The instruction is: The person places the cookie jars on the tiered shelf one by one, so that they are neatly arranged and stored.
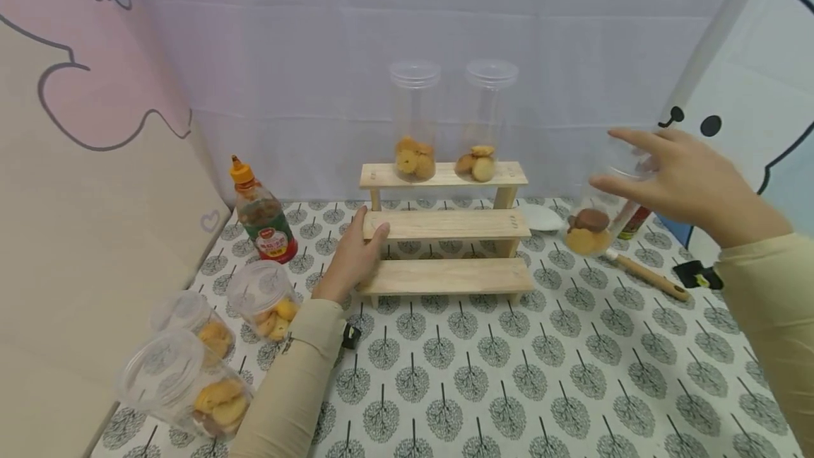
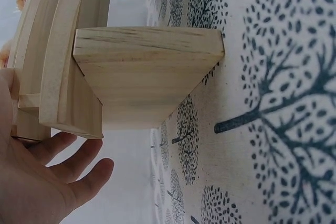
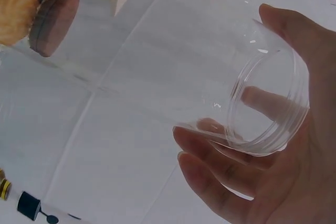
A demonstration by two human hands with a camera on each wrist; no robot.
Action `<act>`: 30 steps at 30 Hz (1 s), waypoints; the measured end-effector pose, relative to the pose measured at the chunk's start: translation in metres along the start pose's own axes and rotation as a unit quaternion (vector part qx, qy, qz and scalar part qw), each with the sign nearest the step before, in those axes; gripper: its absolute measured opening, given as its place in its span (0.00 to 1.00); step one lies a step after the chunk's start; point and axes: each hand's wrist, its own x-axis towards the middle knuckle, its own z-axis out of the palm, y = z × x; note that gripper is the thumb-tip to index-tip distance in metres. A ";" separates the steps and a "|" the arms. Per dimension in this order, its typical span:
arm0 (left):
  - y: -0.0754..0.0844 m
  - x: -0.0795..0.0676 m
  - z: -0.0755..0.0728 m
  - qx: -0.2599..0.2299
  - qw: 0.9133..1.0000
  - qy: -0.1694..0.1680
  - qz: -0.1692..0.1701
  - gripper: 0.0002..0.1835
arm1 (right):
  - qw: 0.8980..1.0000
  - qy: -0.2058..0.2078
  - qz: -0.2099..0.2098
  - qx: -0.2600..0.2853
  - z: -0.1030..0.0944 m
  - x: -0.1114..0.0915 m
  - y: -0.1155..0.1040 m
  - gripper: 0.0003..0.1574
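Note:
My left hand (image 1: 352, 260) grips the left end of a three-tier wooden shelf (image 1: 448, 223), its thumb by the middle step. In the left wrist view its fingers (image 2: 84, 153) curl at the step's end. My right hand (image 1: 677, 175) holds a clear plastic jar (image 1: 588, 232) by its lidded top, right of the shelf. Light and dark cookies (image 3: 52, 19) lie at the bottom of this jar. On the top step stand two more clear lidded jars, a left jar (image 1: 415, 115) and a right jar (image 1: 488, 115), both partly filled with cookies.
At the left stand a sauce bottle (image 1: 263, 214) with an orange cap and three cookie jars (image 1: 263, 299). A white dish (image 1: 540, 218), a wooden-handled utensil (image 1: 649, 278) and a red container (image 1: 634, 223) lie around the held jar. A tree-print cloth (image 1: 470, 387) covers the table.

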 end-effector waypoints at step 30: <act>0.004 0.003 0.008 -0.002 1.000 0.006 0.006 0.47 | 0.989 -0.022 -0.128 0.064 0.010 0.077 -0.130 0.57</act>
